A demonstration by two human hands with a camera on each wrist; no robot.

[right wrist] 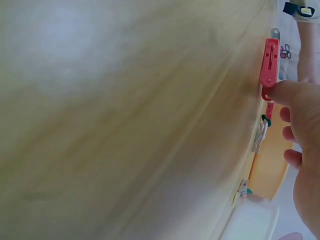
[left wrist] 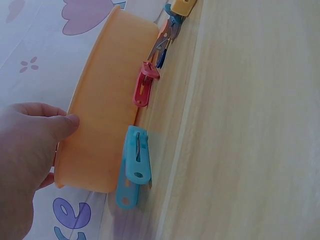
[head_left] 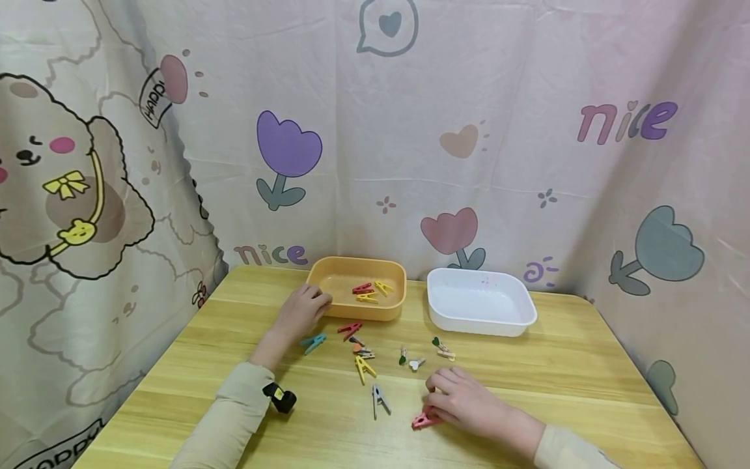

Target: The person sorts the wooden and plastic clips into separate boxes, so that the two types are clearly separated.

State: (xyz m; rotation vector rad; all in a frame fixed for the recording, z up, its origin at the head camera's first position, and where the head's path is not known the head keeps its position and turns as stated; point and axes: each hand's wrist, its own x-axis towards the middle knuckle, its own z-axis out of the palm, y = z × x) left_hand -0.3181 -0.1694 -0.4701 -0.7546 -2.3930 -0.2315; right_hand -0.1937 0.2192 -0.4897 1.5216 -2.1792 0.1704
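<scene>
At the orange plastic tub point(head_left: 363, 312), my left hand point(head_left: 300, 309) grips the left front corner. The left wrist view shows the thumb against the outer wall point(left wrist: 100, 105) and the fingers behind the rim. Inside the tub lie red and yellow clothespins point(head_left: 367, 298). My right hand point(head_left: 465, 400) pinches one end of a pinkish-red clothespin point(head_left: 424, 420), low at the table's front right. In the right wrist view, that clothespin point(right wrist: 269, 62) sticks out past the thumb; part of the grip is hidden. A blue clothespin point(head_left: 314, 342) and a red one point(head_left: 350, 331) lie near the left hand.
A white tub point(head_left: 483, 324) stands at the back right. Between the hands lie a yellow clothespin point(head_left: 364, 369), a grey one point(head_left: 380, 399) and several small decorated clips point(head_left: 416, 364). A printed curtain point(head_left: 375, 130) hangs behind the wooden table point(head_left: 527, 371).
</scene>
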